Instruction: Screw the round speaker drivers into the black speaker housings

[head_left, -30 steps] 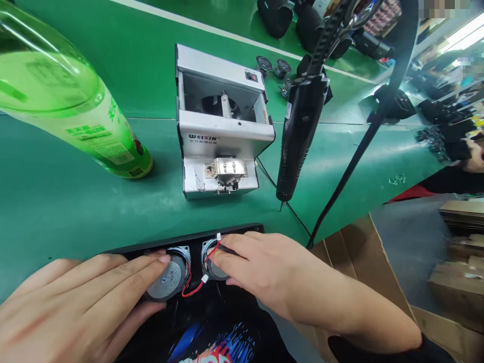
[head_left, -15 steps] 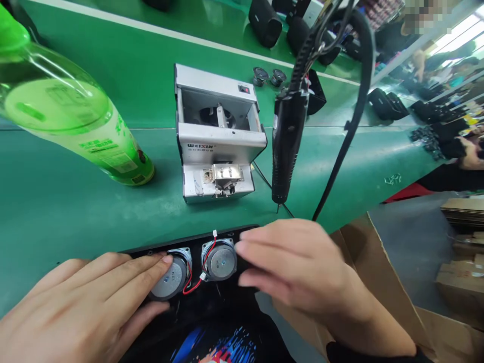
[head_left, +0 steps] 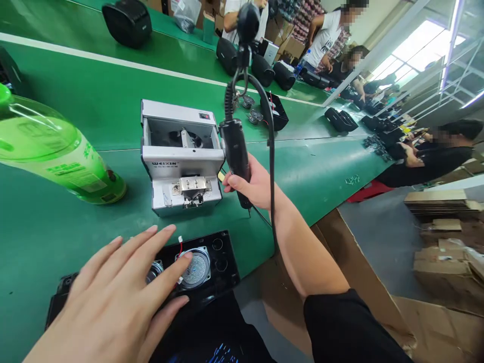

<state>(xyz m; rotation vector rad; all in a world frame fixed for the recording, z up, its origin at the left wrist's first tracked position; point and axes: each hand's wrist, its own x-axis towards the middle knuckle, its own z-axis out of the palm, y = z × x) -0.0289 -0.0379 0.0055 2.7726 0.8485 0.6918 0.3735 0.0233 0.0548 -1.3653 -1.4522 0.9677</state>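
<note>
A person's right hand (head_left: pixel 257 184) grips a hanging black electric screwdriver (head_left: pixel 235 151) above a green workbench (head_left: pixel 75 101).

The left hand (head_left: pixel 117 297) lies flat with fingers spread wide on a black speaker panel (head_left: pixel 223 262) at the bench's near edge, fingertips touching a round silver speaker (head_left: pixel 196 267). Just behind the panel stands a grey screw feeder box (head_left: pixel 181 156), with a green plastic bottle (head_left: pixel 56 151) to its left. Other people work farther along the bench.

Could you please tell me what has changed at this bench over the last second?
The right hand left the round silver speaker driver in the black plastic panel, rose, and took the hanging black electric screwdriver in its grip. The left hand stays flat on the panel; the grey screw feeder box is unmoved.
</note>
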